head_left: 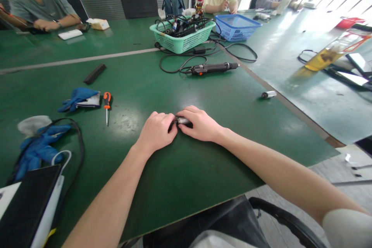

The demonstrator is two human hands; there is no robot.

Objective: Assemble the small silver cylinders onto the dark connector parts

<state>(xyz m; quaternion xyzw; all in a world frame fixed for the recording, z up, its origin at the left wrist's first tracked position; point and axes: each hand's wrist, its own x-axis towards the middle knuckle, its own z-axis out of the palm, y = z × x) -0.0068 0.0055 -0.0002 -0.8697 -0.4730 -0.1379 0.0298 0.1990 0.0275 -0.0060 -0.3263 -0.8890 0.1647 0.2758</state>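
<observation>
My left hand (157, 131) and my right hand (200, 124) meet on the green table (174, 170), fingers curled, both gripping a small black-and-silver cylindrical part (182, 121) between them. Most of the part is hidden by the fingers. An orange-handled screwdriver (107, 105) lies to the left of my left hand. A small silver cylinder (269, 94) lies to the right, apart from my right hand.
A black electric screwdriver (213, 68) with its cable lies beyond my hands. Behind it stand a green basket (181, 40) of cables and a blue basket (236, 27). Blue gloves (78, 99) and a black cable (77, 139) lie at left. Other people sit at the far side.
</observation>
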